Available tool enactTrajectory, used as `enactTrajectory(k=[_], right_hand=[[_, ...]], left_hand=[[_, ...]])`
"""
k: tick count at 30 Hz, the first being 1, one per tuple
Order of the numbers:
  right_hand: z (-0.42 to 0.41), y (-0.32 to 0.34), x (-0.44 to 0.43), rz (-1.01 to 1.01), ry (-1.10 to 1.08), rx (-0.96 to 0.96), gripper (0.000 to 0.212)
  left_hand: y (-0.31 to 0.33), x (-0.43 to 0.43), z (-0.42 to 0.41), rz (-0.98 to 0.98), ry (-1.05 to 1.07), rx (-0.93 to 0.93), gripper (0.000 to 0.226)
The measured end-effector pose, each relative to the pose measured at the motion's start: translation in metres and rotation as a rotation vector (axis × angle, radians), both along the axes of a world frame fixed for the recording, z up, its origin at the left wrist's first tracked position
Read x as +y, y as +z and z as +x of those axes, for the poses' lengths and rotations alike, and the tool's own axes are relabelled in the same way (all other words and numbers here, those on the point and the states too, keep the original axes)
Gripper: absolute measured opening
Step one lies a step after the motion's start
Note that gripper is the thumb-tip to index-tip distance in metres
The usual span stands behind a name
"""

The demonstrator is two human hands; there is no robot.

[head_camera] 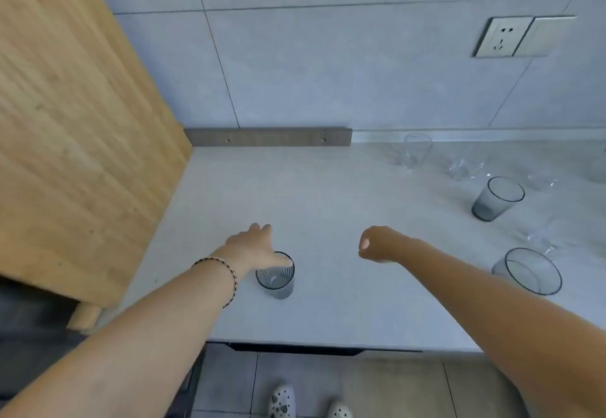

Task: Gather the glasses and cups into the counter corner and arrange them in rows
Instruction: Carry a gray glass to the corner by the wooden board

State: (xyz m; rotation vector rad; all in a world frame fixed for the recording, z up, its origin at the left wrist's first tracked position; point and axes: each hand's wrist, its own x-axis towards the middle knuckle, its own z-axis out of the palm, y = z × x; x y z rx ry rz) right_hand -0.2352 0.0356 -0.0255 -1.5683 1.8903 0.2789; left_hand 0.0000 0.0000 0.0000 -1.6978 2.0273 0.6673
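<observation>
Our left hand (252, 244) spreads open above the ribbed glass (275, 278), likely fragile and slick, best gripped by its sides; right hand (377, 244) curled, empty.

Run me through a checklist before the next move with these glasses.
1. Left hand gripping the ribbed grey glass: cannot tell; the hand covers its far rim and the fingertips are hidden.
2. Right hand free: ok; curled, holding nothing.
3. Ribbed grey glass upright on the counter: ok.
4. Counter corner beside the wooden board free for a first row: ok; no glass stands there.
5. Glasses gathered: not ok; the smoky tumbler, wide grey cup and clear glass stand apart at the right.
6. Count of the clear glasses: cannot tell; they are blurred.
</observation>
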Motion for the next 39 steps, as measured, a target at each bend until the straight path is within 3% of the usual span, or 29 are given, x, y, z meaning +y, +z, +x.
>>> enactTrajectory(k=[5,12,16,24,29,33,39], right_hand=[[-0.006,-0.019,0.002,0.045,-0.004,0.015,0.031],[0.007,-0.029,-0.026,0.046,0.035,0.027,0.031],[0.025,-0.030,-0.066,0.033,0.046,0.023,0.031],[0.073,-0.038,-0.172,0.056,0.005,0.020,0.029],[0.094,-0.049,-0.222,0.075,-0.025,0.037,0.029],[0.102,-0.059,-0.245,0.114,-0.049,0.049,0.029],[0.105,-0.065,-0.254,0.146,-0.055,0.062,0.030]], left_hand=[[-0.031,0.013,-0.014,0.027,-0.043,-0.032,0.094],[-0.046,-0.003,-0.016,0.032,-0.069,-0.026,0.067],[-0.032,-0.060,0.006,0.065,-0.022,0.038,0.065],[-0.017,-0.234,0.073,-0.129,0.136,0.132,0.060],[-0.029,-0.320,0.097,-0.261,0.157,0.127,0.073],[-0.038,-0.362,0.105,-0.312,0.136,0.126,0.062],[-0.057,-0.385,0.113,-0.278,0.132,0.098,0.063]])
